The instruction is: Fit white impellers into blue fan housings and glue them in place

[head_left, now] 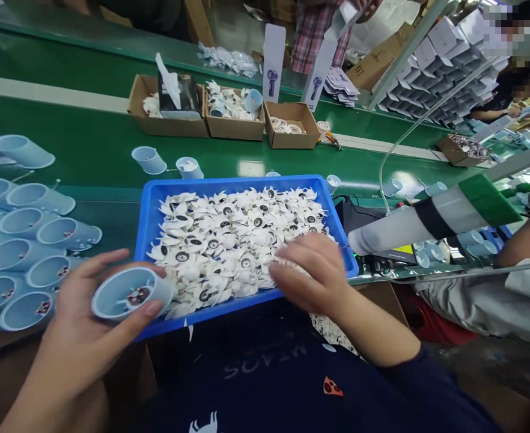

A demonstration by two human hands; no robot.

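Observation:
My left hand (82, 325) is closed around a light blue cylindrical fan housing (132, 293), its open end tilted toward me. Inside the housing a small round motor with copper-coloured windings shows. In front of me lies a blue plastic bin (144, 237) full of white fan blades (242, 240), many with dark round hubs. My right hand (312, 270) is over the bin's right side, at the blades, fingers bent. Motion blurs those fingers, and whether a blade is between them cannot be made out.
Several blue housings (21, 221) stand grouped at the left. Behind the bin are cardboard boxes (235, 127) of parts on the green conveyor (89, 126). A white tube with a green end (431, 216) slants in from the right, near a co-worker's arm (524, 240).

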